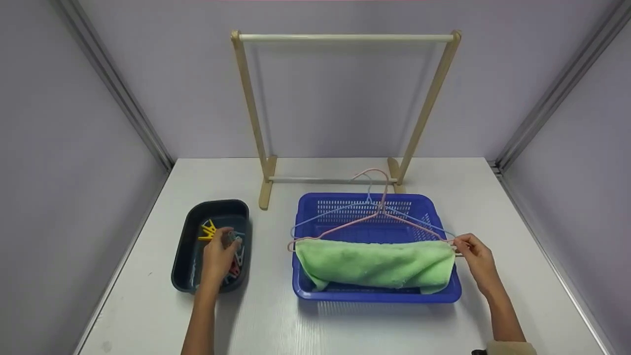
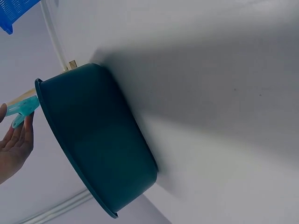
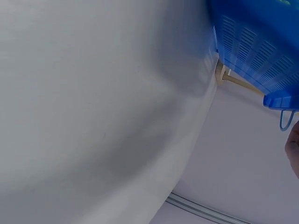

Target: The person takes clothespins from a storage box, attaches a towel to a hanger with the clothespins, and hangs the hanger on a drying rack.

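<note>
My left hand (image 1: pixel 219 254) is over the dark teal tub (image 1: pixel 184 268), pinching a light teal clothespin (image 2: pixel 23 109) between thumb and fingers. Yellow clothespins (image 1: pixel 208 230), a grey one and a red one lie in the tub. At the right, my right hand (image 1: pixel 478 259) pinches the right end of the pink hanger (image 1: pixel 347 225). A light green towel (image 1: pixel 374 264) is folded over that hanger's lower bar, above the blue basket (image 1: pixel 377 297). Behind the pink hanger, a light blue hanger (image 1: pixel 328 213) lies across the basket. The right fingertips are mostly outside the right wrist view.
A wooden rack (image 1: pixel 253 106) with a white top rail (image 1: pixel 345 38) stands at the back of the white table (image 1: pixel 266 325), behind the basket. Pale walls with metal edge strips enclose the sides and back.
</note>
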`<action>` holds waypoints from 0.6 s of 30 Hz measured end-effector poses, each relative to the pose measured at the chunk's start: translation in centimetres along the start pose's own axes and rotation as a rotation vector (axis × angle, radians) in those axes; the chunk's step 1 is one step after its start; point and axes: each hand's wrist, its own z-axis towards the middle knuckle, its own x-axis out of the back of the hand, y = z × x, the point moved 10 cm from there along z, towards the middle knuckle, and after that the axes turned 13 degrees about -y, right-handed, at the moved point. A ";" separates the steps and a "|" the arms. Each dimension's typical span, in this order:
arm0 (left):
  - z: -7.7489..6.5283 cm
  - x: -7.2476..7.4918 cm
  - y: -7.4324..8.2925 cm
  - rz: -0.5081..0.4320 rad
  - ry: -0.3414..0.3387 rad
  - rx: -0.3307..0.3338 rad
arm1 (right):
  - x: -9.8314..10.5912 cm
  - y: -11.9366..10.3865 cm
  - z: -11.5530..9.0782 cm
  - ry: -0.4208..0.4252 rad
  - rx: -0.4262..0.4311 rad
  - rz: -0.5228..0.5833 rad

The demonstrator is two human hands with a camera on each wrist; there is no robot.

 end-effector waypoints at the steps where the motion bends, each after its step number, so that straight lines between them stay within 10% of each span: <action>1: 0.0 0.0 0.1 -0.002 -0.002 -0.001 | 0.1 0.0 0.0 0.007 -0.001 -0.010; 18: -0.7 -0.6 2.4 -0.090 -0.012 -0.084 | 0.7 0.9 0.1 0.039 0.055 0.139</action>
